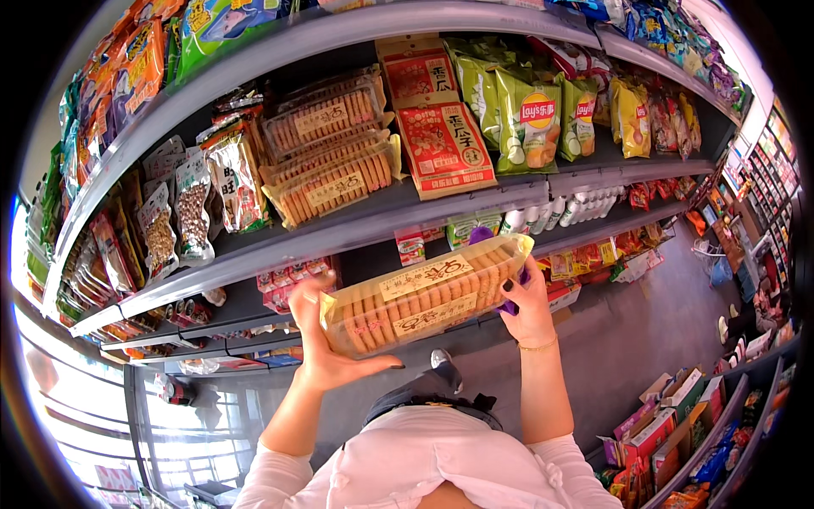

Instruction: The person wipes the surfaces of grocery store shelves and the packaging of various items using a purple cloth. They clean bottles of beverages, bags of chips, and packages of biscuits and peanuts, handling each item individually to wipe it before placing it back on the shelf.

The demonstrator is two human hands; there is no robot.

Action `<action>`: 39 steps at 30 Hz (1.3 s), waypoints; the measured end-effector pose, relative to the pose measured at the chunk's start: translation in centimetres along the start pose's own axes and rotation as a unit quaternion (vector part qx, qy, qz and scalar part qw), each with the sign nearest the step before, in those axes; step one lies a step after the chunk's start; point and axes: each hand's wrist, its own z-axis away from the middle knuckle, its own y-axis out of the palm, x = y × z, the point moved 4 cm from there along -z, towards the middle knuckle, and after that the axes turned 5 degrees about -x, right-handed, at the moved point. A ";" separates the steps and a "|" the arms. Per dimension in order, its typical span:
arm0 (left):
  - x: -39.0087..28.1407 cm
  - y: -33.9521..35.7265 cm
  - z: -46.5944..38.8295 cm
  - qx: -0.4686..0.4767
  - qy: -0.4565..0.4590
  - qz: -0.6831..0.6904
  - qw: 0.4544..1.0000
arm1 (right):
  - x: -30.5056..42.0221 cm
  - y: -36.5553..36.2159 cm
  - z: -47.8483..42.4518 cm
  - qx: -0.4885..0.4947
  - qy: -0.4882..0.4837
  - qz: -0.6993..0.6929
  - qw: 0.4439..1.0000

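A long clear packet of round biscuits (432,296) with a printed cream label is held up in front of me, tilted with its right end higher. My left hand (321,350) cups its left end, thumb stretched along the lower edge. On the right end my right hand (533,312) has its grip, dark-nailed fingers pressed to the wrapper. Something purple, perhaps a cloth (509,307), shows behind the packet at my right hand; most of it is hidden. Similar biscuit packets (334,184) lie stacked on the middle shelf (356,213) ahead.
Red seed packets (445,149) and green Lay's chip bags (528,121) stand right of the stack. Bagged nuts (194,210) are on the left. White bottles (582,207) line a lower shelf. Cardboard display boxes (655,432) fill a rack behind me at right. Another person's shoe (723,331) shows far right.
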 end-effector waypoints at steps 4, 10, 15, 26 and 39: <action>2.7 1.2 1.8 -0.069 -0.368 0.271 0.887 | -0.4 -0.5 0.7 0.025 -0.042 -0.022 0.999; 3.0 1.0 2.7 -0.057 -0.410 0.224 0.882 | 3.6 -0.8 0.2 -0.134 -0.229 0.167 0.950; 2.2 0.9 1.7 -0.044 -0.296 0.128 0.946 | 5.0 5.0 0.9 -0.035 -0.432 0.574 0.695; 0.9 1.9 0.8 0.051 -0.058 0.007 0.997 | -0.6 13.5 4.7 0.225 -0.443 0.510 0.703; 1.8 2.7 1.1 0.022 -0.058 0.035 0.997 | -1.6 12.4 4.1 0.200 -0.435 0.532 0.699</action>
